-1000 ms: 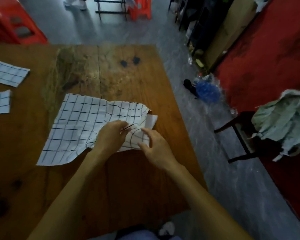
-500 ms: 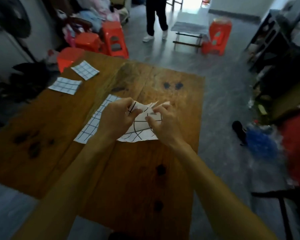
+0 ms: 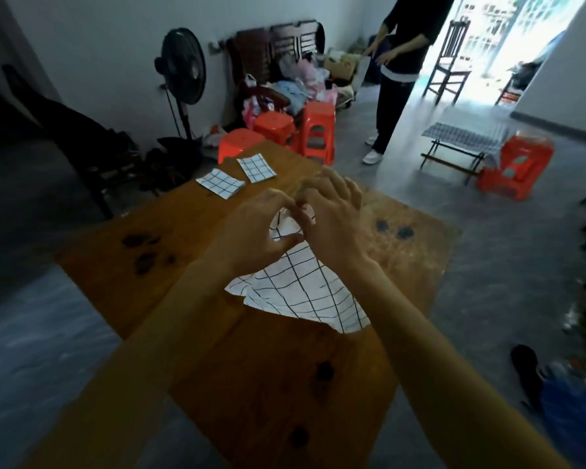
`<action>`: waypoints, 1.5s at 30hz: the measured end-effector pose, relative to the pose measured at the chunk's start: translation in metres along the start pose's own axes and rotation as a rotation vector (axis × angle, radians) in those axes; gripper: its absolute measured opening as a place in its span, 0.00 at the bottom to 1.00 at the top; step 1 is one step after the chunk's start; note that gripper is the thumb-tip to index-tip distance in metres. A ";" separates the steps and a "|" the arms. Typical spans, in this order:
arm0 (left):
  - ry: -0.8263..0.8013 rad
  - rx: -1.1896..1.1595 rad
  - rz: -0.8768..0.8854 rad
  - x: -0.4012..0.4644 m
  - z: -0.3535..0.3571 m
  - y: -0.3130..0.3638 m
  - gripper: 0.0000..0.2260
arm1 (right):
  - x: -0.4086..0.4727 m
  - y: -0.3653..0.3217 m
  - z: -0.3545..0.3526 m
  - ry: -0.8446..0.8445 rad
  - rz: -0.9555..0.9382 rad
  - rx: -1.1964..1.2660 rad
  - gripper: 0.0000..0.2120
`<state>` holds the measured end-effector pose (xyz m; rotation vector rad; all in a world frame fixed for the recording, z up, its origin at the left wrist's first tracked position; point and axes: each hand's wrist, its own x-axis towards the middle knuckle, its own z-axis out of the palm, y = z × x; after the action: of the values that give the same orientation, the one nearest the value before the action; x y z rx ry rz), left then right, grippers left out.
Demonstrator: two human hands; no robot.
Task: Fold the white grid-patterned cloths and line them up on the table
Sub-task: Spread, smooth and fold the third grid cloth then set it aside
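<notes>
Above the middle of the brown wooden table (image 3: pixel 257 384), the left hand (image 3: pixel 251 231) and right hand (image 3: pixel 332 218) each pinch the top of a white cloth with a black grid pattern (image 3: pixel 301 289), lifting it so its lower part hangs down toward the tabletop. Near the table's far left corner lie two folded white grid cloths (image 3: pixel 220 183) just beside each other. Beyond that corner stand red plastic stools (image 3: pixel 315 130).

The wooden surface (image 3: pixel 257 384) is brown with dark stains. Two folded grid cloths lie near its far left corner: one (image 3: pixel 221 183) just beside the other (image 3: pixel 255 167).
</notes>
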<state>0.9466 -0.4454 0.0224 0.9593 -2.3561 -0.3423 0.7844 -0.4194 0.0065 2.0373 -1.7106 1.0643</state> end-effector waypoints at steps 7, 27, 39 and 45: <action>-0.018 0.078 -0.093 0.002 -0.014 -0.033 0.21 | 0.028 -0.010 -0.004 -0.011 -0.093 0.073 0.06; 0.138 0.255 -0.406 0.014 -0.027 -0.023 0.12 | 0.064 0.074 -0.029 0.079 0.062 0.330 0.06; 0.598 0.480 -0.310 0.000 -0.032 0.079 0.07 | 0.064 0.132 -0.064 0.154 -0.120 0.611 0.10; 0.526 0.462 -0.400 -0.044 -0.004 0.112 0.07 | 0.013 0.132 -0.075 0.144 -0.094 0.679 0.09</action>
<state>0.9123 -0.3351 0.0551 1.5244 -1.7769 0.2979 0.6353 -0.4166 0.0352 2.2941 -1.2653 1.8956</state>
